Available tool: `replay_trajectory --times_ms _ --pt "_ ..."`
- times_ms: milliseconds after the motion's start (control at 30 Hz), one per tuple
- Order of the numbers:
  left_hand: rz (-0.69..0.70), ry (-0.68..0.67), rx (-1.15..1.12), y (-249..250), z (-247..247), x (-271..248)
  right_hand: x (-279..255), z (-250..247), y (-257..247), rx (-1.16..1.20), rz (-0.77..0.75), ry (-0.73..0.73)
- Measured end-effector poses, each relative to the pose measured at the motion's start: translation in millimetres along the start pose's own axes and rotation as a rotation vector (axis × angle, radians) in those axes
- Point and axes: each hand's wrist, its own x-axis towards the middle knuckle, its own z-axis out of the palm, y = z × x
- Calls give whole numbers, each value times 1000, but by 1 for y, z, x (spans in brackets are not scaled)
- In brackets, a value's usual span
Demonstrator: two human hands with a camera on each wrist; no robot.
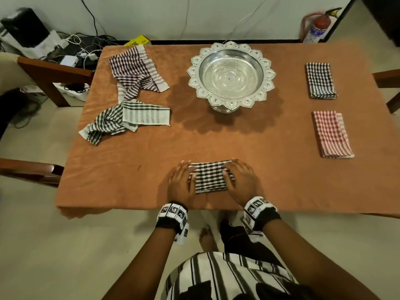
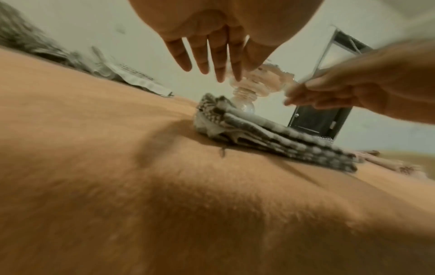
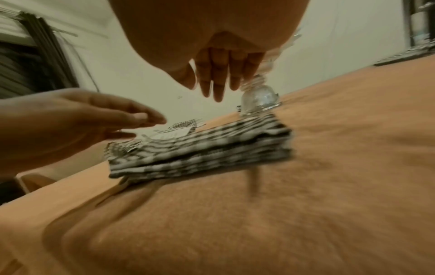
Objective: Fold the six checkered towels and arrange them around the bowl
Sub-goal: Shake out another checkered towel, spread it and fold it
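Observation:
A folded black-and-white checkered towel (image 1: 211, 178) (image 2: 270, 137) (image 3: 200, 148) lies near the table's front edge. My left hand (image 1: 181, 182) (image 2: 212, 55) is at its left side and my right hand (image 1: 242, 180) (image 3: 219, 74) at its right. Both have straight fingers, and the wrist views show them lifted just above the cloth, holding nothing. The silver pedestal bowl (image 1: 231, 76) (image 2: 244, 96) (image 3: 259, 96) stands at the far middle. A folded black checkered towel (image 1: 321, 80) and a folded red one (image 1: 332, 134) lie to the right. Two unfolded towels, brownish (image 1: 136, 71) and greenish (image 1: 127, 120), lie crumpled at the left.
An orange cloth (image 1: 151, 165) covers the table. Wooden chairs (image 1: 54, 76) stand at both sides. Cables and boxes (image 1: 71, 50) clutter the floor at the back left, and a fire extinguisher (image 1: 318, 27) stands at the back right.

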Motion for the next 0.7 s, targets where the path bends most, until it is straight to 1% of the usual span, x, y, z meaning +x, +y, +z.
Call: replay_trajectory --times_ms 67,133,167,200,233,300,333,467,633,700 --pt "34 -81 108 17 11 15 18 26 -18 -73 -33 -124" --pt "49 -245 251 23 22 22 23 52 -20 -98 -44 -259" --pt "50 -337 326 20 28 20 20 63 -16 -113 -44 -324" --pt "62 -400 384 13 33 17 14 71 -9 -129 -46 -362" --pt "95 -412 417 5 35 14 7 75 -1 -138 -62 -368" --pt "158 -368 438 -6 38 9 1 77 8 -155 -92 -345" --pt "163 -360 425 -9 39 8 0 77 9 -162 -93 -345" --pt "102 -316 384 -13 38 8 0 77 6 -182 -42 -302" --pt "77 -325 376 -14 35 6 -3 66 14 -248 38 -266" --pt "70 -325 364 -13 34 7 -3 60 19 -264 40 -287"
